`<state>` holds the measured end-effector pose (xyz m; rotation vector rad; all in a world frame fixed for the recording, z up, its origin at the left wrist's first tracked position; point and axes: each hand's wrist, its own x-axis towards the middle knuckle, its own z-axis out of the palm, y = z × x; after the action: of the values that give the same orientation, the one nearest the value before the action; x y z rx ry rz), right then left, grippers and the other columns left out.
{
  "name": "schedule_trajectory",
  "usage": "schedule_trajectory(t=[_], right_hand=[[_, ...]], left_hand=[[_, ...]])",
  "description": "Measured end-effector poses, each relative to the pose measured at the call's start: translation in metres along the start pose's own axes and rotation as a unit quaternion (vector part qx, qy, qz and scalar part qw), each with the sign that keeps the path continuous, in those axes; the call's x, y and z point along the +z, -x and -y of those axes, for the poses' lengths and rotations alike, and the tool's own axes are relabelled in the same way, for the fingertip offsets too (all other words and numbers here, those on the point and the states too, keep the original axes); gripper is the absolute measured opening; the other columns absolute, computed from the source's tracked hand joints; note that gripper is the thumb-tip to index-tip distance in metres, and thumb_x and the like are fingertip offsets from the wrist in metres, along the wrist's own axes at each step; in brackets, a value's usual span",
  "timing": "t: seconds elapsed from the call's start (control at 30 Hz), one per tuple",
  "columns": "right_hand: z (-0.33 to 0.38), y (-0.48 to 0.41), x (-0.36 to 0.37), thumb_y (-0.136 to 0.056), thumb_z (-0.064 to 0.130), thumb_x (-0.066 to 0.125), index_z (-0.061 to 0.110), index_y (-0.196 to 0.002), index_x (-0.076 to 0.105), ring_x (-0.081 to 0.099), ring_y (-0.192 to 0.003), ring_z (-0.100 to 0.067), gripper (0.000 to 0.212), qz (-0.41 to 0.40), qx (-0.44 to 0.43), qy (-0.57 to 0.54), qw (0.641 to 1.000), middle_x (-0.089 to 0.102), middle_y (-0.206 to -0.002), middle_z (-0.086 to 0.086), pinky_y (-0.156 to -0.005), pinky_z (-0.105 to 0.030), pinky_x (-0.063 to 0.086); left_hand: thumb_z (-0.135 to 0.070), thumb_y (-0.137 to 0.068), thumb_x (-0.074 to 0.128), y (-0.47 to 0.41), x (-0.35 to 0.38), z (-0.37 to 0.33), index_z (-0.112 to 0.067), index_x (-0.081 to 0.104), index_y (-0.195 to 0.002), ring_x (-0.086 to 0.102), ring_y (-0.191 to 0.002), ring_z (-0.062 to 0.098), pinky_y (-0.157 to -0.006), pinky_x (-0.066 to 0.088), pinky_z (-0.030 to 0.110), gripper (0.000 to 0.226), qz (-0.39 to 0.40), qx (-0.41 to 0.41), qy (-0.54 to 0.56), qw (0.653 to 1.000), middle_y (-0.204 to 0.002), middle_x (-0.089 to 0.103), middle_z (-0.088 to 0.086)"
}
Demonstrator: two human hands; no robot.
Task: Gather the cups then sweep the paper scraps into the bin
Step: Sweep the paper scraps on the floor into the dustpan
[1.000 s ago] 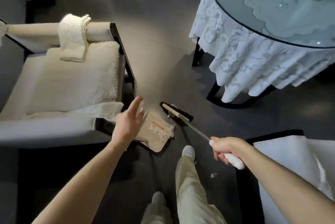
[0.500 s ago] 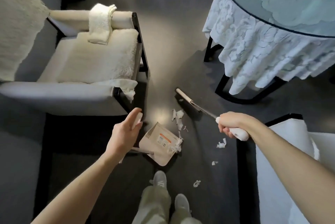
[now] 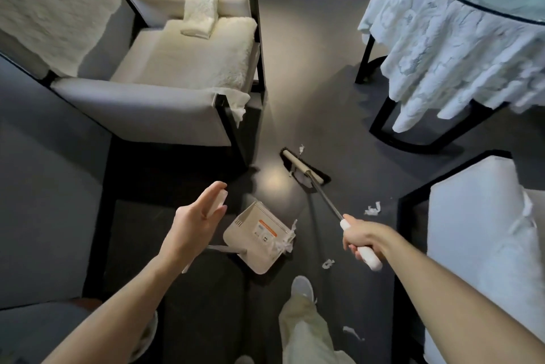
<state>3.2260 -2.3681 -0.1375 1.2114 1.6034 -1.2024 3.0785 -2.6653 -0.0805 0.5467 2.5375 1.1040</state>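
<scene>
My left hand point(image 3: 193, 226) holds the white top of a long handle point(image 3: 219, 200) that runs down to a beige dustpan point(image 3: 256, 234) on the dark floor. Crumpled paper point(image 3: 284, 242) lies at the dustpan's mouth. My right hand point(image 3: 361, 238) grips the white grip of a broom, whose metal shaft slants up-left to the broom head point(image 3: 303, 170) on the floor beyond the dustpan. Loose paper scraps lie by the broom head point(image 3: 300, 149), to the right point(image 3: 373, 209), near my foot point(image 3: 327, 263) and lower point(image 3: 352, 332). No cups are in view.
A cream armchair point(image 3: 165, 104) with a folded towel stands at the upper left. The round glass table with a lace cloth point(image 3: 442, 48) is at the upper right. A white-cushioned chair point(image 3: 477, 245) borders the right side. My leg and shoe point(image 3: 300, 290) stand below the dustpan.
The broom head has drawn away from the dustpan's mouth, up and right. The view has pulled back, and scraps on the floor have come into sight. Both hands keep their holds.
</scene>
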Motion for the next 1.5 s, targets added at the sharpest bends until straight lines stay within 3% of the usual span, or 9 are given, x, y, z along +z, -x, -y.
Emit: schedule_trajectory(t=[0.33, 0.47, 0.73, 0.9, 1.07, 1.2, 1.27, 1.4, 1.5], right_hand=[[-0.121, 0.123, 0.123, -0.082, -0.003, 0.039, 0.04, -0.148, 0.024, 0.036, -0.041, -0.009, 0.08, -0.016, 0.011, 0.047, 0.999, 0.047, -0.055, -0.003, -0.038, -0.014, 0.031], [-0.138, 0.141, 0.105, -0.077, -0.009, 0.045, 0.038, -0.139, 0.039, 0.034, -0.034, -0.009, 0.078, -0.015, 0.011, -0.011, 1.0, 0.04, -0.04, -0.001, -0.039, -0.015, 0.03], [-0.119, 0.132, 0.06, -0.081, -0.009, 0.046, 0.011, -0.123, 0.056, 0.035, -0.04, -0.01, 0.048, -0.076, 0.023, -0.109, 0.991, 0.041, -0.048, -0.003, -0.036, -0.014, 0.032], [-0.128, 0.095, 0.029, -0.078, -0.013, 0.04, 0.003, -0.103, 0.057, 0.036, -0.044, -0.016, 0.034, -0.164, 0.0, -0.066, 0.984, 0.043, -0.054, -0.007, -0.043, -0.02, 0.029], [-0.155, 0.043, 0.0, -0.073, -0.009, 0.036, 0.003, -0.081, 0.051, 0.041, -0.05, -0.021, 0.021, -0.236, -0.014, -0.005, 0.972, 0.051, -0.071, -0.019, -0.04, -0.018, 0.031], [-0.168, 0.019, -0.01, -0.079, -0.008, 0.037, 0.006, -0.091, 0.046, 0.039, -0.041, -0.017, 0.021, -0.181, 0.03, -0.036, 0.982, 0.047, -0.06, -0.012, -0.041, -0.019, 0.034], [-0.172, 0.026, -0.002, -0.084, -0.006, 0.036, 0.012, -0.09, 0.044, 0.035, -0.033, -0.011, 0.02, -0.127, 0.072, -0.09, 0.985, 0.042, -0.046, -0.005, -0.037, -0.014, 0.032], [-0.18, 0.06, 0.039, -0.086, -0.004, 0.035, 0.025, -0.081, 0.035, 0.034, -0.025, -0.008, 0.029, -0.061, 0.084, -0.152, 0.983, 0.041, -0.036, 0.0, -0.033, -0.012, 0.032], [-0.186, 0.098, 0.072, -0.088, -0.001, 0.039, 0.014, -0.077, 0.046, 0.033, -0.028, -0.007, 0.019, -0.013, 0.09, -0.199, 0.976, 0.04, -0.042, -0.001, -0.032, -0.012, 0.029]], left_hand=[[-0.026, -0.093, 0.058, 0.127, -0.018, 0.064, -0.041, 0.043, -0.134, 0.061, -0.086, 0.007, -0.063, 0.042, 0.009, 0.046, 0.035, 0.001, -0.01, 0.999, -0.108, 0.06, -0.011], [-0.024, -0.092, 0.058, 0.145, -0.027, 0.066, -0.036, 0.044, -0.136, 0.06, -0.077, 0.005, -0.06, 0.041, 0.01, 0.047, 0.026, -0.009, -0.01, 1.0, -0.103, 0.061, -0.007], [-0.024, -0.091, 0.06, 0.149, -0.022, 0.062, -0.035, 0.047, -0.134, 0.057, -0.059, 0.004, -0.051, 0.042, 0.01, 0.046, 0.016, -0.021, -0.005, 1.0, -0.093, 0.061, -0.006], [-0.019, -0.088, 0.063, 0.153, -0.007, 0.06, -0.031, 0.05, -0.132, 0.061, -0.075, -0.011, -0.056, 0.044, 0.003, 0.047, 0.016, -0.008, -0.013, 1.0, -0.092, 0.061, -0.012], [-0.011, -0.086, 0.064, 0.151, 0.005, 0.057, -0.026, 0.053, -0.129, 0.063, -0.072, -0.005, -0.059, 0.047, 0.006, 0.047, -0.006, -0.001, -0.024, 1.0, -0.092, 0.062, -0.007], [-0.008, -0.085, 0.064, 0.148, 0.007, 0.051, -0.019, 0.056, -0.128, 0.065, -0.072, 0.02, -0.063, 0.047, 0.008, 0.045, -0.024, -0.005, -0.033, 0.999, -0.088, 0.06, -0.004], [-0.006, -0.085, 0.064, 0.147, 0.009, 0.053, -0.018, 0.056, -0.127, 0.063, -0.063, 0.014, -0.054, 0.041, 0.002, 0.043, -0.024, -0.011, -0.029, 0.999, -0.084, 0.059, -0.002], [-0.014, -0.088, 0.063, 0.15, 0.011, 0.057, -0.03, 0.053, -0.127, 0.06, -0.053, 0.018, -0.044, 0.047, 0.021, 0.043, -0.009, -0.011, -0.011, 1.0, -0.082, 0.062, -0.006], [-0.02, -0.09, 0.062, 0.162, 0.016, 0.055, -0.042, 0.05, -0.123, 0.06, -0.057, 0.013, -0.045, 0.046, 0.016, 0.042, -0.001, 0.005, -0.001, 1.0, -0.083, 0.06, -0.013]])
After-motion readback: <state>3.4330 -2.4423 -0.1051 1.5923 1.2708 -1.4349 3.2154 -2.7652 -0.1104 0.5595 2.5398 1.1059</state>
